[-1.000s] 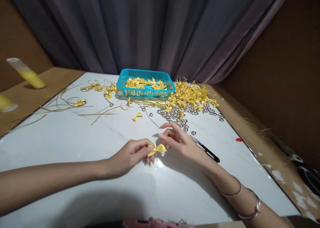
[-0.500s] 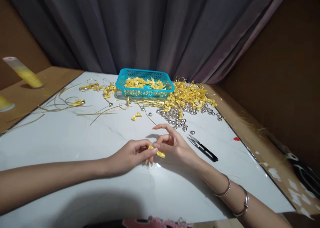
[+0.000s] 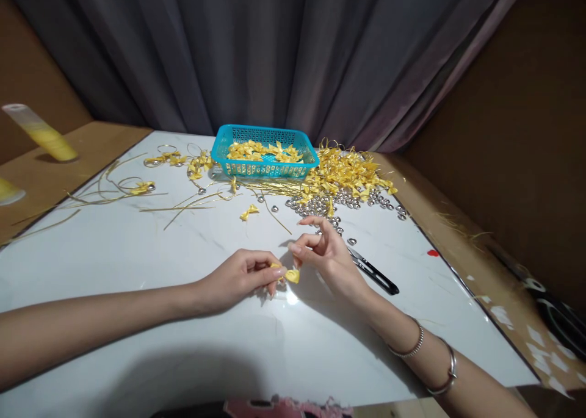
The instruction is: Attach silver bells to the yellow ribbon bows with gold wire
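Over the near middle of the white tabletop, my left hand [image 3: 249, 273] pinches a small yellow ribbon bow [image 3: 292, 276] between thumb and fingers. One end of the bow sticks out to the right of the fingertips. Just above and right of it is my right hand [image 3: 323, 256], its thumb and a finger pressed together and another finger lifted and curved. Whatever lies in that pinch, if anything, is too small to make out. Black thread snips [image 3: 378, 274] lie to the right, partly behind my right hand. Another yellow bow lies farther up the table.
A blue plastic basket [image 3: 265, 169] holds yellow bows at the back. Beside it are a heap of bows with gold cords [image 3: 350, 171] and many silver beads [image 3: 306, 209]. Gold cord lengths [image 3: 183, 209] lie left. Large scissors [image 3: 556, 314] lie at the right edge; a yellow ribbon spool [image 3: 48, 140] stands left.
My right hand has drawn slightly up and right, away from the bow. My left hand keeps its pinch on the bow, nearly in place.
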Demonstrator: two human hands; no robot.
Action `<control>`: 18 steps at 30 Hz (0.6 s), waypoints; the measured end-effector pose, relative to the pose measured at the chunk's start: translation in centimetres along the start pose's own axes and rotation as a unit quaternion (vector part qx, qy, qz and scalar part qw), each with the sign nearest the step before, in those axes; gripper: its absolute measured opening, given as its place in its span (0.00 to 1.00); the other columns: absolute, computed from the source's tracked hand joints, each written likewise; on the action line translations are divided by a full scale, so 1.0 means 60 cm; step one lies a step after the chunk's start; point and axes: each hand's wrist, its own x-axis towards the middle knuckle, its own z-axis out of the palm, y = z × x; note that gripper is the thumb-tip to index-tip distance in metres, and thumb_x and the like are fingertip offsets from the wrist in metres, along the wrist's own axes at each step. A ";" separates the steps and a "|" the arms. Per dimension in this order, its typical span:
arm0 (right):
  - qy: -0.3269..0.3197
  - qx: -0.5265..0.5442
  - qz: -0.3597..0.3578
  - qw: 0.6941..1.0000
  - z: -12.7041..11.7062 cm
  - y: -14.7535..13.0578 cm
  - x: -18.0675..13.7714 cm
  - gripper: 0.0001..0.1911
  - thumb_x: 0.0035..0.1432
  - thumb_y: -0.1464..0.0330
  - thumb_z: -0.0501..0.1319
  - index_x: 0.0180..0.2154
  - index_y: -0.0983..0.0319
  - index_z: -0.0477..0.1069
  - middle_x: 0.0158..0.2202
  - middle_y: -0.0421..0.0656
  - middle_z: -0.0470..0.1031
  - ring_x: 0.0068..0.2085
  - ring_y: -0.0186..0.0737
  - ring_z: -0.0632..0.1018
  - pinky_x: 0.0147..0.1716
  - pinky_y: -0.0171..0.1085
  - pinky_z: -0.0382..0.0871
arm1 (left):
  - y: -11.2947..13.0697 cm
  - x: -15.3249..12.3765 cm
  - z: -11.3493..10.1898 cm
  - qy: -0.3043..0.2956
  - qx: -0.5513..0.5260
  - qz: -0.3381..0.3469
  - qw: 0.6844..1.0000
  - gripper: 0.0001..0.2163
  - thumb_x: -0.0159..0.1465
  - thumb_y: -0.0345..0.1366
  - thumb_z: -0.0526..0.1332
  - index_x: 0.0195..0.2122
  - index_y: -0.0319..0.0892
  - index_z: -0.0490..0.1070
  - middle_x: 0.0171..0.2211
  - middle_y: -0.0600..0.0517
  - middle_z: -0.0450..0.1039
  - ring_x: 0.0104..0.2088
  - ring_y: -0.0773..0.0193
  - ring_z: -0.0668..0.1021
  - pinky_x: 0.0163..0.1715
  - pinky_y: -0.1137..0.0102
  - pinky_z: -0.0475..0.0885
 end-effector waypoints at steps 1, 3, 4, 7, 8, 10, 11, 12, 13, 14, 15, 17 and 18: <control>-0.006 -0.004 0.007 1.000 -0.001 -0.002 0.001 0.22 0.49 0.63 0.65 0.41 0.58 0.55 0.19 0.32 0.68 0.23 0.33 0.69 0.27 0.35 0.61 | 0.000 0.000 0.000 0.001 0.002 0.000 1.000 0.13 0.62 0.43 0.57 0.29 0.38 0.70 0.21 0.55 0.69 0.22 0.70 0.65 0.23 0.73 0.58; -0.031 -0.019 0.021 0.999 -0.004 -0.006 0.004 0.18 0.51 0.61 0.65 0.38 0.59 0.59 0.20 0.33 0.67 0.24 0.31 0.68 0.27 0.35 0.60 | 0.000 0.000 -0.001 0.001 -0.003 0.002 1.000 0.13 0.62 0.43 0.57 0.29 0.38 0.70 0.22 0.54 0.70 0.22 0.71 0.65 0.23 0.74 0.58; -0.050 -0.030 0.027 0.998 -0.006 -0.007 0.005 0.15 0.52 0.59 0.64 0.34 0.60 0.61 0.21 0.34 0.66 0.24 0.31 0.67 0.28 0.35 0.60 | 0.000 0.001 -0.001 0.000 -0.011 0.004 1.000 0.13 0.62 0.43 0.57 0.30 0.38 0.70 0.23 0.54 0.70 0.22 0.71 0.65 0.23 0.74 0.58; -0.116 -0.037 0.059 0.991 -0.011 -0.006 0.006 0.17 0.55 0.56 0.61 0.26 0.63 0.64 0.21 0.36 0.65 0.24 0.29 0.66 0.27 0.34 0.58 | 0.000 0.003 -0.002 -0.001 -0.030 0.009 1.000 0.13 0.61 0.42 0.58 0.29 0.37 0.71 0.22 0.54 0.69 0.22 0.71 0.64 0.23 0.73 0.57; -0.140 -0.028 0.076 0.987 -0.011 -0.005 0.006 0.18 0.55 0.56 0.61 0.24 0.63 0.65 0.20 0.36 0.65 0.23 0.29 0.65 0.27 0.34 0.57 | -0.001 0.003 -0.003 -0.001 -0.032 0.011 0.999 0.13 0.61 0.42 0.58 0.28 0.37 0.71 0.21 0.54 0.68 0.22 0.71 0.63 0.23 0.73 0.56; -0.177 -0.003 0.107 0.978 -0.009 -0.001 0.005 0.18 0.54 0.57 0.62 0.24 0.64 0.65 0.19 0.36 0.64 0.22 0.29 0.65 0.25 0.34 0.56 | -0.003 0.004 -0.004 -0.001 -0.033 0.011 0.999 0.14 0.61 0.42 0.59 0.26 0.36 0.72 0.20 0.55 0.65 0.22 0.71 0.63 0.23 0.73 0.56; -0.187 0.008 0.117 0.975 -0.007 0.001 0.005 0.18 0.54 0.57 0.62 0.24 0.64 0.66 0.19 0.36 0.64 0.22 0.29 0.65 0.25 0.33 0.56 | -0.003 0.005 -0.004 -0.003 -0.037 0.009 0.999 0.14 0.61 0.42 0.59 0.26 0.36 0.72 0.20 0.55 0.65 0.23 0.71 0.63 0.24 0.72 0.56; -0.193 0.019 0.125 0.973 -0.005 0.003 0.004 0.17 0.54 0.58 0.63 0.24 0.64 0.66 0.19 0.36 0.64 0.21 0.29 0.65 0.24 0.34 0.56 | -0.004 0.005 -0.004 -0.005 -0.043 0.006 0.999 0.13 0.60 0.42 0.59 0.26 0.36 0.72 0.21 0.54 0.66 0.24 0.70 0.64 0.25 0.72 0.58; -0.192 0.030 0.131 0.972 -0.003 0.004 0.004 0.17 0.54 0.58 0.63 0.23 0.64 0.66 0.18 0.36 0.64 0.21 0.29 0.65 0.24 0.34 0.57 | -0.004 0.005 -0.004 -0.007 -0.049 0.003 0.999 0.13 0.60 0.42 0.59 0.27 0.36 0.72 0.23 0.53 0.67 0.25 0.69 0.66 0.27 0.71 0.59; -0.188 0.042 0.136 0.972 -0.001 0.005 0.003 0.17 0.53 0.58 0.63 0.22 0.64 0.66 0.18 0.36 0.64 0.20 0.29 0.65 0.23 0.33 0.56 | -0.003 0.005 -0.004 -0.009 -0.057 0.001 0.998 0.13 0.60 0.41 0.59 0.27 0.35 0.73 0.24 0.52 0.69 0.26 0.68 0.67 0.29 0.70 0.61; -0.182 0.051 0.140 0.972 0.001 0.005 0.003 0.17 0.53 0.59 0.64 0.22 0.64 0.66 0.18 0.36 0.64 0.20 0.29 0.65 0.22 0.33 0.56 | -0.002 0.005 -0.004 -0.011 -0.065 0.000 0.998 0.13 0.60 0.41 0.60 0.27 0.35 0.73 0.25 0.51 0.70 0.27 0.67 0.69 0.30 0.70 0.62; -0.160 0.054 0.140 0.976 0.005 0.006 0.002 0.17 0.52 0.59 0.64 0.20 0.64 0.66 0.17 0.35 0.64 0.19 0.28 0.63 0.20 0.33 0.53 | 0.001 0.004 -0.005 -0.018 -0.079 -0.002 0.997 0.12 0.59 0.41 0.60 0.27 0.36 0.73 0.27 0.50 0.72 0.29 0.65 0.71 0.33 0.68 0.64; -0.147 0.047 0.137 0.978 0.006 0.006 0.002 0.18 0.51 0.60 0.65 0.20 0.64 0.66 0.16 0.35 0.63 0.18 0.27 0.62 0.20 0.33 0.51 | 0.002 0.004 -0.005 -0.023 -0.085 -0.003 0.996 0.12 0.59 0.41 0.61 0.27 0.36 0.74 0.28 0.50 0.73 0.30 0.65 0.71 0.35 0.68 0.65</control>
